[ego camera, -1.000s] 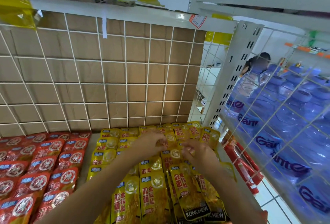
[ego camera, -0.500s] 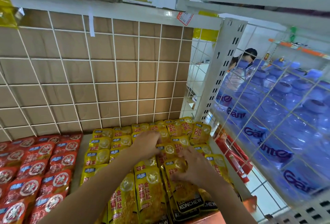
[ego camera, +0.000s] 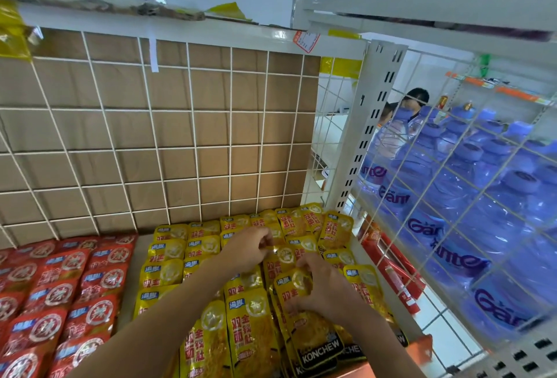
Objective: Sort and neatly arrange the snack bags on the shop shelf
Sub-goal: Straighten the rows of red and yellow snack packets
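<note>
- Shop shelf (ego camera: 130, 293), wire grid back (ego camera: 194, 148) with cardboard behind it; water bottles (ego camera: 452, 203) in the next bay, right.
- yellow snack bags (ego camera: 168, 272) in overlapping rows on the right part, red snack bags (ego camera: 69, 287) on the left, bare strip between.
- left hand (ego camera: 247, 249): fingers curled, pinching a yellow bag's top edge mid-row.
- right hand (ego camera: 324, 287): fingers curled round the top of the front bag (ego camera: 313, 335).
- Risk: glossy overlapped bags slide, so tugging one likely drags neighbours askew or pushes front ones off the lip.

Blue water bottles (ego camera: 452, 197) right, brown cardboard (ego camera: 211, 129) behind
</note>
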Available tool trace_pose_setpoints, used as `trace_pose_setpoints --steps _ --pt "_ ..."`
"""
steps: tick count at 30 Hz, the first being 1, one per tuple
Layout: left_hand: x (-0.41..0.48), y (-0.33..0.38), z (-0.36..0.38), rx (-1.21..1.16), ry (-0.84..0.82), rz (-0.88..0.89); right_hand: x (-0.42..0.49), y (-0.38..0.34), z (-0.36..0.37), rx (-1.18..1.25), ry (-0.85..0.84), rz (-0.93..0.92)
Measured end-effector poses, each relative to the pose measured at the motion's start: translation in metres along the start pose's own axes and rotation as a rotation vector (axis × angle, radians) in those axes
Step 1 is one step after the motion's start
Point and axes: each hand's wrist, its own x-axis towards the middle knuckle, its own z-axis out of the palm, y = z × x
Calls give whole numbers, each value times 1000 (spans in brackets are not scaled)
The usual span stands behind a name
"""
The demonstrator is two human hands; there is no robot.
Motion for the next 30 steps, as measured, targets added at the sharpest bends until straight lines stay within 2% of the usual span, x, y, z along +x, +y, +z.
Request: trace_pose_setpoints --steps 14,22,26,30 --pt "7 -10 -6 -66 40 -33 4 3 6 146 19 -71" --pt "15 -16 -22 -94 -104 -20 5 6 9 192 18 -30" --pt "21 -16 -24 5 -200 6 7 7 11 195 33 -45" --pt "25 -16 -21 0 -164 18 7 5 11 204 53 -45"
